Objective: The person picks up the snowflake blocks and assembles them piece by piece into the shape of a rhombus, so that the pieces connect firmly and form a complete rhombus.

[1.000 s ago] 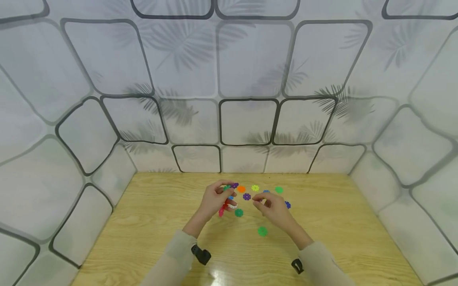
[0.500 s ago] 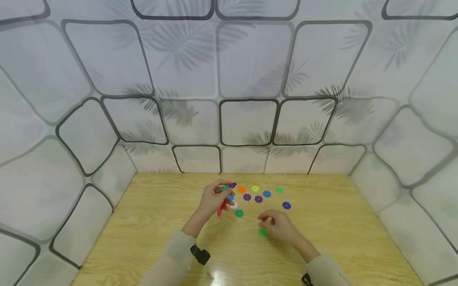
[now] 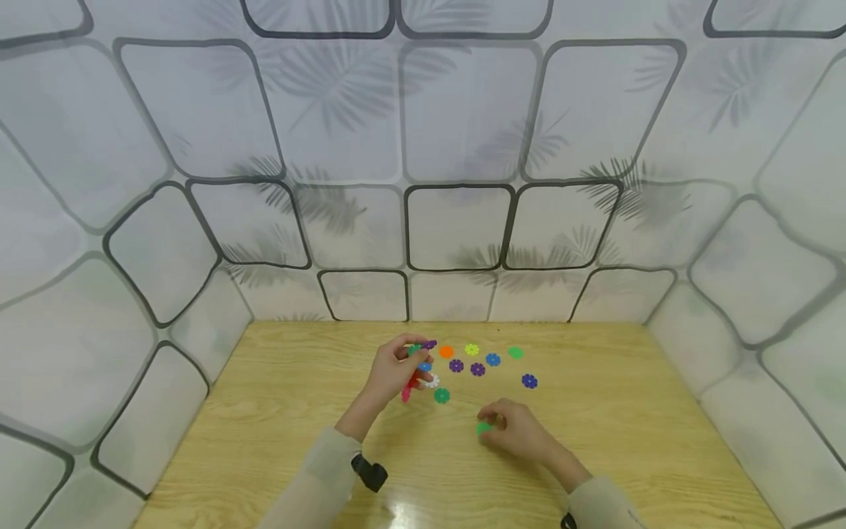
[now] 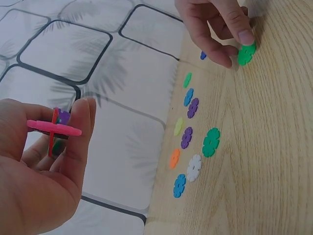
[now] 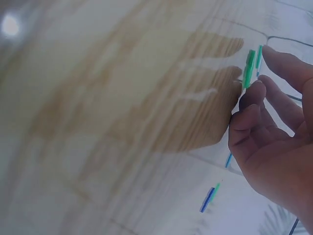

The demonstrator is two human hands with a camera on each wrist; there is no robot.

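Observation:
My left hand point(image 3: 393, 371) grips a small cluster of joined plastic snowflake discs. In the left wrist view a pink disc point(image 4: 55, 128) crosses a red disc point(image 4: 51, 146), with a purple disc point(image 4: 63, 116) and some green behind, partly hidden by the fingers. On the table towards the front lies a bright green snowflake disc point(image 4: 247, 54). The thumb of my right hand point(image 3: 518, 430) touches its edge, while the index finger stands slightly apart on its other side. Seen from the right wrist, that green disc point(image 5: 249, 69) sits between thumb and index finger.
Loose discs lie across the wooden table point(image 3: 297, 448): dark green point(image 3: 441, 396), white point(image 4: 194, 168), orange point(image 3: 446, 352), yellow point(image 3: 471, 350), light green point(image 3: 515, 353), dark blue point(image 3: 529, 381), plus purple and blue ones. Patterned walls point(image 3: 456, 228) stand behind and at both sides.
My right hand has come from beside the purple discs towards the front and down to the bright green disc. The left hand keeps its cluster almost in place.

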